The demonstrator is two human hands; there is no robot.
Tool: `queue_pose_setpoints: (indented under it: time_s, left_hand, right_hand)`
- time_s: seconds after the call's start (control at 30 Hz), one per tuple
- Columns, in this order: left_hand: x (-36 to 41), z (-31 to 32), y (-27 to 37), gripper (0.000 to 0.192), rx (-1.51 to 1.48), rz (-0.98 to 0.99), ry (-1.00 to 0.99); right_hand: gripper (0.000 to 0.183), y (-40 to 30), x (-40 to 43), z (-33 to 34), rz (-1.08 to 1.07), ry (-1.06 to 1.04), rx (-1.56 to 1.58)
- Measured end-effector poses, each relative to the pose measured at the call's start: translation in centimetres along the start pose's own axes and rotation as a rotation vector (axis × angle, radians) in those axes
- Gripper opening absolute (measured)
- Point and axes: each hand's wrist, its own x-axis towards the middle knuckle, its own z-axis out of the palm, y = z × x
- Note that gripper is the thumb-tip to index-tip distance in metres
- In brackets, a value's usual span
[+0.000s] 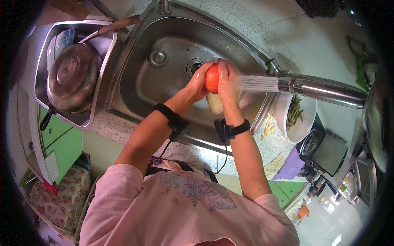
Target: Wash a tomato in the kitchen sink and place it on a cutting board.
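Note:
Over the stainless steel sink [147, 95], both hands hold a wet red-orange tomato [211, 80]. My left hand [198, 80] grips its left side, and my right hand [228, 78] presses against its right side. Water [258, 83] streams from the metal faucet [307, 86] onto the back of my right hand. Below the tomato, a pale rough-textured object [215, 104] shows between my wrists; its kind is unclear and part of it is hidden. The drain [196, 66] lies just beyond my left fingers.
To the left, a metal basin [104, 66] holds an upturned pan [72, 77] and dishes. On the right counter stands a white bowl [281, 115] with green beans [294, 112], beside garlic cloves [268, 128]. Past a purple cloth [287, 166] is a stove [329, 153]. A metal stopper [158, 57] lies in the sink.

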Motion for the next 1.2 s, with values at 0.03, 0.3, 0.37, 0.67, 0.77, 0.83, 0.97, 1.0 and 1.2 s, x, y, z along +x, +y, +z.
queue_pose_setpoints:
  time_s: [0.03,0.3,0.37,0.67,0.77,0.83,0.97,1.0,1.2]
  left_hand:
    - [-0.1,-0.1,-0.1,0.037,0.003,-0.003,-0.002]
    - [0.9,2.4,-4.2,0.034,0.674,0.478,0.047]
    - [1.2,2.4,-3.9,0.032,0.897,0.663,0.08]
    - [-1.0,2.4,0.0,0.058,-0.059,-0.145,-0.002]
    - [-0.2,0.8,-0.9,0.05,0.156,0.094,0.12]
    - [0.7,1.5,-2.2,0.046,0.294,0.289,0.169]
    - [1.1,2.2,-3.4,0.046,0.497,0.413,0.149]
    - [1.7,1.1,-2.6,0.05,0.467,0.423,0.263]
    - [-0.2,4.1,-1.3,0.051,0.13,-0.21,0.009]
  right_hand:
    - [0.034,-0.3,-0.7,-0.2,-0.167,-0.015,-0.129]
    - [0.041,3.4,-2.3,-4.4,0.47,0.172,0.798]
    - [0.046,3.7,-1.8,-4.7,0.579,0.185,0.883]
    - [0.045,6.4,0.7,-4.1,0.324,-0.065,0.395]
    - [0.041,2.8,-1.1,-2.5,0.351,0.022,0.504]
    - [0.039,3.5,-1.2,-2.5,0.474,0.08,0.73]
    - [0.033,5.5,-0.7,-4.3,0.662,0.042,1.259]
    - [0.034,3.2,-0.9,-3.3,0.753,-0.004,1.29]
    - [0.03,6.4,0.6,-5.6,0.468,0.162,0.559]
